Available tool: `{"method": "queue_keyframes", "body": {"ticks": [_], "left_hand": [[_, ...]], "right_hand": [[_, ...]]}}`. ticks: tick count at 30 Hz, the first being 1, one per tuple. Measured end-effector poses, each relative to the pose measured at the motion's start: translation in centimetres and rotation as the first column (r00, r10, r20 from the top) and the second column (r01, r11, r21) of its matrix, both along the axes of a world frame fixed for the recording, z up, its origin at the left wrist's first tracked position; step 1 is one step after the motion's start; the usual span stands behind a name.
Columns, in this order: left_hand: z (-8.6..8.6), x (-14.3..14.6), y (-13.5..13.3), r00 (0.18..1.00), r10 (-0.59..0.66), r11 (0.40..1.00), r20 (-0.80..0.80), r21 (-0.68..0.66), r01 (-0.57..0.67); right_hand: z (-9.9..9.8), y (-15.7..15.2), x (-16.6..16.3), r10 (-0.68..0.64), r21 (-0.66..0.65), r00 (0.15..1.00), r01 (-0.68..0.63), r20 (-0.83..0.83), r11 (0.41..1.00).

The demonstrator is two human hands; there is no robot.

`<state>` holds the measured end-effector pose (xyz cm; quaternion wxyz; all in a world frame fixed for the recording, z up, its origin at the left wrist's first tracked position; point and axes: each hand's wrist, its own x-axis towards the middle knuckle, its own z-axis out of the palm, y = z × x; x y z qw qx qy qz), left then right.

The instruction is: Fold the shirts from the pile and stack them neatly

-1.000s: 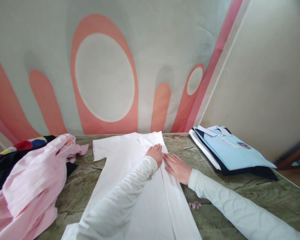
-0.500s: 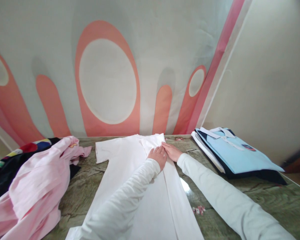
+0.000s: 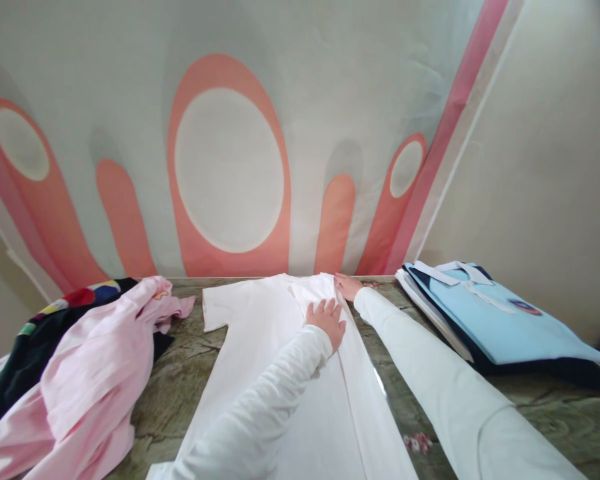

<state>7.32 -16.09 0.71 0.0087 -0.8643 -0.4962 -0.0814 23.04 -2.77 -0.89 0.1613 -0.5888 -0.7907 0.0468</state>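
A white T-shirt [image 3: 260, 360] lies spread on the wood-patterned table, its left short sleeve sticking out to the side. Its right side is folded inward, making a long straight edge down the body. My left hand [image 3: 327, 323] rests flat on this folded part, fingers spread. Farther up, my right hand [image 3: 349, 287] touches the shirt's upper right edge near the shoulder, fingers stretched out and partly turned from view. Neither hand grips the fabric.
Crumpled pink clothing [image 3: 95, 373] lies at the left over a dark garment [image 3: 27, 357] with coloured patches. On the right is a stack of folded clothes topped by a light-blue one [image 3: 510, 320]. Behind the table [image 3: 185, 367] rises a wall with orange shapes.
My hands have moved apart. The right one slid up to the shirt's far right edge, while the left spread its fingers slightly lower on the fold. The view shifted a little.
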Motion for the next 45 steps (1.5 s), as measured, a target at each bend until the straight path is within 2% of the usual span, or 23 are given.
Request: {"method": "queue_keyframes", "body": {"ticks": [8, 13, 19, 25, 29, 34, 41, 45], "left_hand": [[0.6, -0.2, -0.6, 1.0, 0.011, 0.999, 0.004, -0.035, -0.011], [1.6, -0.5, -2.8, 1.0, -0.013, 0.995, -0.016, -0.095, 0.011], [2.1, -1.3, -5.7, 0.997, -0.075, 0.991, -0.004, -0.109, 0.074], [2.1, -1.4, -6.2, 0.997, -0.075, 0.994, 0.005, -0.079, 0.075], [2.4, -1.3, -6.3, 0.998, -0.069, 0.993, 0.007, -0.09, 0.07], [2.6, -1.3, -6.4, 0.998, -0.058, 0.994, 0.004, -0.092, 0.058], [2.5, -1.2, -6.3, 0.998, -0.06, 0.994, -0.012, -0.094, 0.059], [2.3, -1.2, -6.2, 0.998, -0.062, 0.995, 0.006, -0.081, 0.062]], "right_hand": [[0.5, -0.7, -0.3, -0.098, 0.046, 0.991, 0.102, -0.091, 0.994], [1.3, -1.4, 0.5, -0.146, 0.063, 0.964, 0.163, -0.22, 0.985], [1.3, -1.9, 2.1, -0.078, -0.016, 0.916, 0.079, -0.392, 0.997], [0.7, -1.6, 2.1, 0.017, -0.103, 0.882, -0.074, -0.471, 0.992], [1.4, -0.2, 2.2, 0.042, -0.17, 0.906, -0.124, -0.422, 0.978], [2.4, 1.2, 1.8, 0.021, -0.196, 0.956, -0.081, -0.294, 0.977], [3.2, 0.7, 0.9, 0.087, -0.187, 0.99, -0.107, -0.114, 0.977], [3.4, 0.1, 0.8, 0.041, -0.139, 0.999, -0.04, 0.001, 0.989]]}}
